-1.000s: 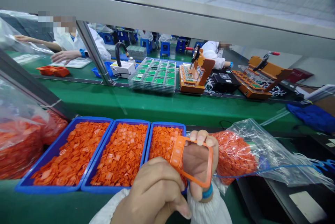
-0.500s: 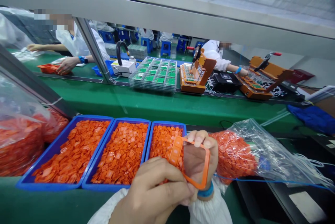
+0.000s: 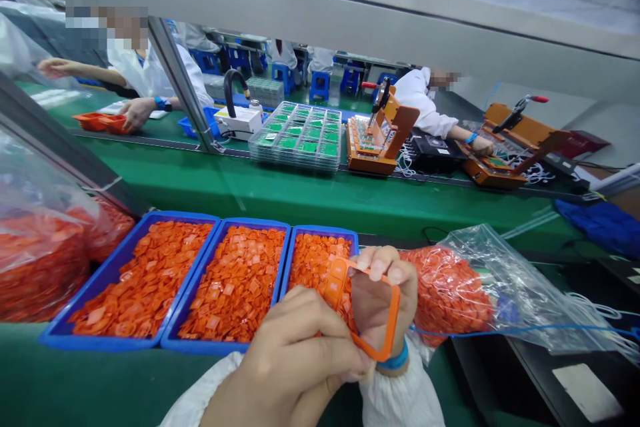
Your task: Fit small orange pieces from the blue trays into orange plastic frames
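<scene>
My right hand (image 3: 383, 300) holds an orange rubber frame (image 3: 391, 320) upright, fingertips curled over its top edge and palm behind its opening. My left hand (image 3: 295, 360) is closed in front, its fingers pressed against the frame's left side where several small square pads sit. Both hands hover just before the rightmost of three blue trays (image 3: 320, 234), each filled with small orange parts. White sleeves cover both wrists, and a blue band shows at the right wrist.
A clear bag of orange parts (image 3: 465, 280) lies right of the trays; another bag (image 3: 40, 254) bulges at the left. Beyond the green belt (image 3: 300, 194) sit a tray of green boards (image 3: 300, 137), orange jigs (image 3: 375, 140), and seated people in white coats.
My left hand has closed in over the frame's lower left side, and the frame has tilted narrower. The view shifted slightly; people across the belt moved their arms.
</scene>
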The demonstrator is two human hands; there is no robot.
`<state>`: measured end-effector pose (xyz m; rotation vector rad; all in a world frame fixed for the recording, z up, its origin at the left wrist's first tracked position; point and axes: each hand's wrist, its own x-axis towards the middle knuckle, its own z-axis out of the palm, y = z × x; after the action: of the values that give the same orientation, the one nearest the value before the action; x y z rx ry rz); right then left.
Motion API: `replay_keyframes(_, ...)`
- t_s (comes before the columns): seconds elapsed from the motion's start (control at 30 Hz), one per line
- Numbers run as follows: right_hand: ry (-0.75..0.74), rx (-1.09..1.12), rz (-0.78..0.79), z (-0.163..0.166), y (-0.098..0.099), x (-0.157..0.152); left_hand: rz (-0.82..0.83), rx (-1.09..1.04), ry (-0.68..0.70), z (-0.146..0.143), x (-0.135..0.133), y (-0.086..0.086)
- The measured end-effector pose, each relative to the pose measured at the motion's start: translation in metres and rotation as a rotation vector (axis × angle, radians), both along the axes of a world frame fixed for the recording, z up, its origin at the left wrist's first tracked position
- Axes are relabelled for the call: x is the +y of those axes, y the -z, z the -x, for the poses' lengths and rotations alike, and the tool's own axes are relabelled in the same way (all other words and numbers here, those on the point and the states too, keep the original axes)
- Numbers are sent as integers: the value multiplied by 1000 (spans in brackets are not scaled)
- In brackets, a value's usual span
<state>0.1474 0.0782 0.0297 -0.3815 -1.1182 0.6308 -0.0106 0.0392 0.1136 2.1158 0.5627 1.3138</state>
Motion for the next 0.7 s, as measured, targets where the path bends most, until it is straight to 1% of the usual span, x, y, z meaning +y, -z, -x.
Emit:
replay_keyframes(0.17, 30, -10, 27, 2, -7, 0, 11, -3, 1, -1, 0, 3)
replay_keyframes(0.27, 25, -37, 20, 0, -4, -1, 15, -29, 26, -1, 2, 4)
replay_keyframes(0.4, 22, -28, 13, -2, 2, -1, 5, -36, 17, -1, 3, 4)
replay_keyframes(0.57, 50, -39, 20, -1, -2, 0, 31, -41, 44, -1, 3, 5)
replay_keyframes(0.7, 35, -32, 21, 0, -5, 1, 43, -32, 41, -1, 3, 5)
